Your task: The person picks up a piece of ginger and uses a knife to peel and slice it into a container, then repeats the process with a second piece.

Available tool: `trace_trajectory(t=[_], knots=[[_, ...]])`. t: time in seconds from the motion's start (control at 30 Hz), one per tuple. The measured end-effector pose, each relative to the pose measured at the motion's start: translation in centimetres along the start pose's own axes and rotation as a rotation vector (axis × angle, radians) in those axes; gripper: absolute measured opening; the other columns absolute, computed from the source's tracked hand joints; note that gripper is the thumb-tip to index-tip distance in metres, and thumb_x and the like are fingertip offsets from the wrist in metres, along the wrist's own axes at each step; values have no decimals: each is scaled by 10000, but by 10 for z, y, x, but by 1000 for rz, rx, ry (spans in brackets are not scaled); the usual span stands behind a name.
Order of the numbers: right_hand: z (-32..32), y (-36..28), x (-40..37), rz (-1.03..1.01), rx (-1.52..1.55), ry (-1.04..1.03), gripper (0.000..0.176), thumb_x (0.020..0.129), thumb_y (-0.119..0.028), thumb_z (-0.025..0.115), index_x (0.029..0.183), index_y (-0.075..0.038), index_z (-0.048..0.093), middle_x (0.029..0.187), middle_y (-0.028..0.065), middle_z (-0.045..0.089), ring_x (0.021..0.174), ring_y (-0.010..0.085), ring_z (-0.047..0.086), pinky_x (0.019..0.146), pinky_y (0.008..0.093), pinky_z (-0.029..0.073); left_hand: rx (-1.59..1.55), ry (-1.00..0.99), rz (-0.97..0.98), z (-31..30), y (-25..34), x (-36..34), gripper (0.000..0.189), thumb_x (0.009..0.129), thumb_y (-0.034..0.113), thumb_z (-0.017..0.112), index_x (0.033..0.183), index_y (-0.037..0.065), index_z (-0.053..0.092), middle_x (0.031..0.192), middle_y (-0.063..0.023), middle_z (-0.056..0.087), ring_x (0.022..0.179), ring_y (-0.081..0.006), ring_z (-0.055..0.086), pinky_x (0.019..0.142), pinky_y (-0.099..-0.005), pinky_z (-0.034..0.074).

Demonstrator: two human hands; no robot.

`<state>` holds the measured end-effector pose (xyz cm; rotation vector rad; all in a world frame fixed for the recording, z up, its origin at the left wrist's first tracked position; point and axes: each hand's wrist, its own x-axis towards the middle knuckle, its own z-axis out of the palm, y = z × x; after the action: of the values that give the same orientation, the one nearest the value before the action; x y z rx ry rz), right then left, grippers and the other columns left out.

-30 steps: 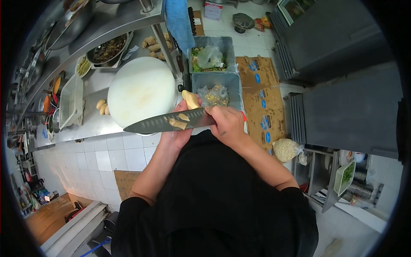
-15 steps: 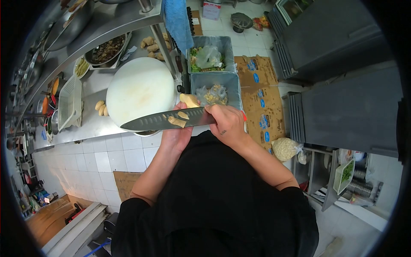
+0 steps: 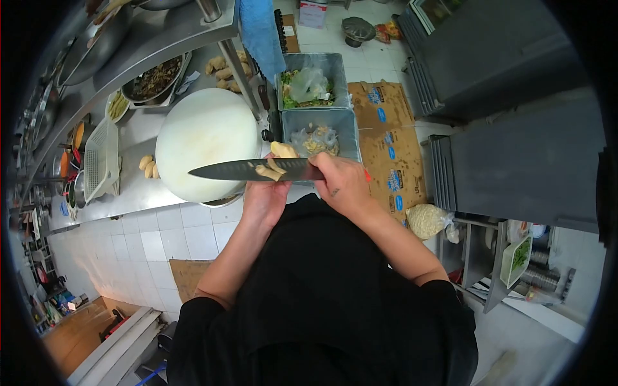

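My right hand point(image 3: 347, 183) is closed round the handle end of a large chef's knife point(image 3: 222, 170), whose dark blade points left. Several strips of peel point(image 3: 270, 170) cling to the blade's upper face. Beneath and behind the blade, my left hand point(image 3: 264, 201) grips a partly peeled piece of ginger point(image 3: 283, 150); the blade hides most of those fingers. The ginger's pale yellow end shows just beyond the blade. Left of the hands is a round white cutting board point(image 3: 206, 138), and the knife tip hangs over its near edge.
Two grey bins point(image 3: 351, 132) stand beyond my hands, holding scraps and plastic bags. Peeled ginger pieces point(image 3: 149, 167) lie left of the board, near a white basket point(image 3: 102, 161). Unpeeled ginger point(image 3: 225, 69) sits behind it. Flattened cardboard point(image 3: 386, 145) covers the floor at right.
The strips of peel on the blade have shifted and bunched closer together. The knife has moved slightly, its tip now a little higher and further right in view. Both hands keep their hold.
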<state>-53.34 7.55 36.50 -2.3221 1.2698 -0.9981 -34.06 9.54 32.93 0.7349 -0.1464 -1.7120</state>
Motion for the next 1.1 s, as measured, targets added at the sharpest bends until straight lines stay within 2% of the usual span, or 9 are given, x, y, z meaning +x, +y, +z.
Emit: trace_trajectory(t=[0.2, 0.3, 0.6, 0.7, 0.8, 0.87, 1.0, 1.03, 1.1], knots=[[1, 17, -4, -18, 2, -10, 302, 754, 31, 692, 1018, -71, 587, 816, 146, 694, 757, 382, 693, 632, 470, 524, 68, -48, 21, -5, 3, 0, 356, 1056, 159, 609, 1365, 5, 523, 1301, -131, 639, 1207, -245, 635, 1059, -399, 523], [6, 54, -14, 278, -142, -82, 215, 865, -8, 686, 1031, -85, 574, 829, 160, 716, 775, 411, 697, 628, 481, 522, 187, -98, 37, 5, 6, -5, 387, 1063, 163, 592, 1391, -17, 492, 1320, -144, 631, 1232, -255, 630, 1076, -405, 523], [-9, -6, 6, 24, 14, 18, 281, 754, -13, 708, 973, -100, 553, 757, 118, 649, 709, 382, 665, 590, 484, 502, 219, -210, 14, -7, 8, -5, 334, 1054, 82, 559, 1362, -43, 522, 1346, -162, 621, 1239, -263, 631, 1095, -438, 505], [-9, 10, 2, -13, 56, -29, 250, 789, -12, 698, 979, -97, 560, 777, 126, 679, 718, 392, 674, 592, 491, 504, 217, -129, 48, -2, 11, -10, 327, 1051, 92, 577, 1346, -44, 530, 1336, -152, 629, 1218, -257, 641, 1084, -432, 508], [5, 61, -18, 216, -64, -113, 224, 850, -18, 692, 1036, -86, 586, 839, 149, 714, 773, 404, 696, 639, 482, 525, 221, -197, -29, -13, 11, -3, 376, 1027, 119, 627, 1347, -52, 528, 1347, -191, 631, 1238, -288, 639, 1088, -429, 516], [-1, 57, -22, 263, -56, -138, 210, 870, -27, 687, 1039, -91, 580, 827, 161, 715, 769, 414, 693, 641, 485, 523, 256, -163, -21, -11, 11, -5, 399, 1032, 141, 626, 1361, -59, 519, 1336, -201, 634, 1217, -291, 653, 1079, -427, 520], [-13, 12, -6, 109, 10, -63, 255, 814, -11, 696, 1025, -93, 579, 825, 137, 710, 751, 397, 689, 611, 482, 512, 239, -197, -45, -18, 13, -3, 421, 994, 74, 632, 1378, -51, 516, 1327, -183, 638, 1208, -292, 653, 1073, -436, 523], [-15, 6, -3, 37, 22, -81, 282, 807, -8, 704, 1052, -93, 593, 832, 138, 698, 762, 392, 689, 624, 469, 517, 210, -131, -14, -11, 13, -7, 382, 966, -24, 608, 1341, -44, 537, 1323, -164, 626, 1235, -292, 622, 1053, -454, 532], [-20, -1, 2, 7, 7, -76, 301, 789, -3, 707, 1054, -91, 595, 836, 135, 693, 759, 386, 687, 625, 470, 516, 187, -96, -13, -9, 15, -9, 374, 970, -12, 612, 1336, -39, 542, 1325, -162, 625, 1226, -294, 627, 1055, -460, 530]])
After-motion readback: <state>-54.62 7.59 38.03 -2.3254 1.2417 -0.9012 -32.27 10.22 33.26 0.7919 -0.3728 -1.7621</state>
